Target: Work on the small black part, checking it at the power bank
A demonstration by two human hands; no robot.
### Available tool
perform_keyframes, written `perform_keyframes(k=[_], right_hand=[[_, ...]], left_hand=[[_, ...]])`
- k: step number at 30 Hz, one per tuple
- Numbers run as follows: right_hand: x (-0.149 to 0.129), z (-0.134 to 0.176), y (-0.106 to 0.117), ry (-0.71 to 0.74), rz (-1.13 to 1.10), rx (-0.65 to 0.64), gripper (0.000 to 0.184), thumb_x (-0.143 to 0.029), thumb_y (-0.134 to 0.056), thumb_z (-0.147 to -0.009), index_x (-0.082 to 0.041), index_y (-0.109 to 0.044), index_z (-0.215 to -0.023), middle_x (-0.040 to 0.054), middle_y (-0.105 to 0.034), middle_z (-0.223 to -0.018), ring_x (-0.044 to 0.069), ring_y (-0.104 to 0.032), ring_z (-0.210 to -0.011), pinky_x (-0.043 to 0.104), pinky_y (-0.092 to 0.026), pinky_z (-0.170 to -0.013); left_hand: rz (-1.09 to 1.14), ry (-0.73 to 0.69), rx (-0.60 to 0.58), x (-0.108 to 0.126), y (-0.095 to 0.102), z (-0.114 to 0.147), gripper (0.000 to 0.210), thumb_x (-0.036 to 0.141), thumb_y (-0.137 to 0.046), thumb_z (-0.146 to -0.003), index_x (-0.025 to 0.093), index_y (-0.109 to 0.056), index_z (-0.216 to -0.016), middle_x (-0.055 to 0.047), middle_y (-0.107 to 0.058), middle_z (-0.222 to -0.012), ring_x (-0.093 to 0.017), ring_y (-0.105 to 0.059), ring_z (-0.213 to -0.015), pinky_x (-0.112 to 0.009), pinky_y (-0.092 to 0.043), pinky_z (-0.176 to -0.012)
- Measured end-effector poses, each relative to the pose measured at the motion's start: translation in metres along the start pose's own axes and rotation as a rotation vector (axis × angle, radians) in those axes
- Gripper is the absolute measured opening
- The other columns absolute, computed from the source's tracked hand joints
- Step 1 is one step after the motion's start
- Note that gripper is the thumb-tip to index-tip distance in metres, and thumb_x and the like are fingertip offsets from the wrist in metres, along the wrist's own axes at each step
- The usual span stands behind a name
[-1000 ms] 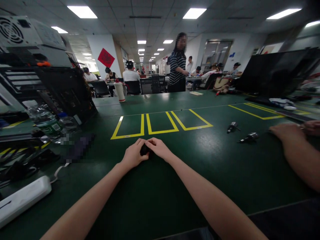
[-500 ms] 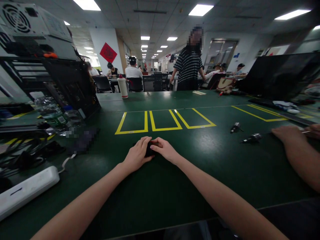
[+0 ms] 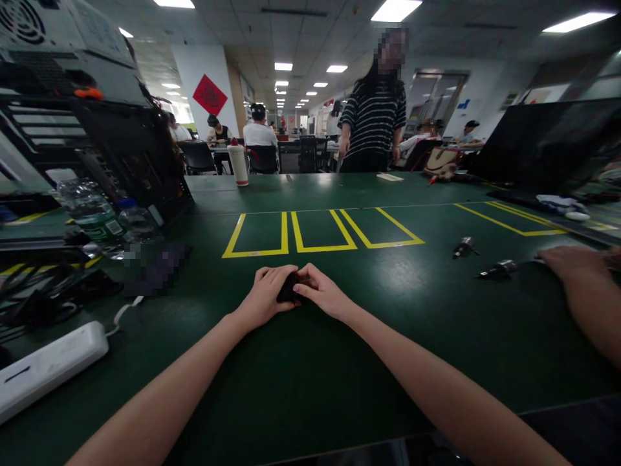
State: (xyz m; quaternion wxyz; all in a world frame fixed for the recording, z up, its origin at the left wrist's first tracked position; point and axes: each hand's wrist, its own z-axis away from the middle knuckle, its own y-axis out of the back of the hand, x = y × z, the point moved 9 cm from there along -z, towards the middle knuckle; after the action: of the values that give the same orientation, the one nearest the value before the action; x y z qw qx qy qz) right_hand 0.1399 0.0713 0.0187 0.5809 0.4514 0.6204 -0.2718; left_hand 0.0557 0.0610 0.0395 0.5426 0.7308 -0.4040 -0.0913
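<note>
Between my two hands is a small black object [image 3: 287, 290], mostly covered by fingers, so its kind cannot be made out. My left hand [image 3: 266, 294] is closed around its left side, low over the green table [image 3: 291, 375]. Thumb and fingers of my right hand [image 3: 320, 291] pinch at its right side. Both hands are just in front of the yellow tape outlines [image 3: 324, 248]. Farther right lie two small dark metal-and-black tool parts, one nearer [image 3: 499, 269] and one farther [image 3: 464, 246].
Another person's hand [image 3: 572, 262] rests at the right edge. On the left stand a computer case [image 3: 130, 149], a water bottle [image 3: 87, 207] and a white power strip [image 3: 53, 369]. A cup [image 3: 238, 165] is at the back, and a person in a striped shirt [image 3: 373, 116] stands beyond.
The view has shifted slightly. My hands stay on the black object with almost the same grip. The standing person's arms have lowered a little.
</note>
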Motion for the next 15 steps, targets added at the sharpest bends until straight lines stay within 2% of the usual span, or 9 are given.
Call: perform_keyframes(k=[7, 12, 15], right_hand=[[0.0011, 0.0010, 0.0001, -0.001, 0.041, -0.035, 0.029, -0.021, -0.059, -0.074, -0.024, -0.045, -0.099, -0.0001, -0.050, -0.103, 0.017, -0.052, -0.100, 0.036, -0.045, -0.085], [0.0014, -0.0032, 0.0032, 0.014, -0.005, 0.012, 0.015, -0.030, -0.054, -0.079, -0.022, -0.047, -0.090, -0.0001, -0.052, -0.093, 0.016, -0.055, -0.092, 0.033, -0.047, -0.080], [0.0051, -0.0053, 0.0037, -0.015, 0.000, 0.025, 0.020, -0.032, -0.054, -0.079, -0.021, -0.046, -0.094, 0.0013, -0.051, -0.098, 0.017, -0.054, -0.095, 0.034, -0.047, -0.080]], left_hand=[[0.082, 0.045, -0.027, -0.0106, -0.0058, -0.0024, 0.057, 0.028, -0.063, -0.072, 0.026, -0.033, -0.121, -0.004, -0.050, -0.118, -0.024, -0.044, -0.111, -0.040, -0.025, -0.094], [0.086, 0.045, -0.016, -0.0103, -0.0055, -0.0028, 0.060, 0.029, -0.065, -0.070, 0.026, -0.033, -0.120, -0.004, -0.051, -0.116, -0.023, -0.045, -0.109, -0.040, -0.025, -0.094], [0.098, 0.038, -0.021, -0.0074, -0.0034, -0.0023, 0.058, 0.029, -0.065, -0.071, 0.026, -0.033, -0.120, -0.004, -0.051, -0.116, -0.023, -0.045, -0.109, -0.040, -0.026, -0.094]])
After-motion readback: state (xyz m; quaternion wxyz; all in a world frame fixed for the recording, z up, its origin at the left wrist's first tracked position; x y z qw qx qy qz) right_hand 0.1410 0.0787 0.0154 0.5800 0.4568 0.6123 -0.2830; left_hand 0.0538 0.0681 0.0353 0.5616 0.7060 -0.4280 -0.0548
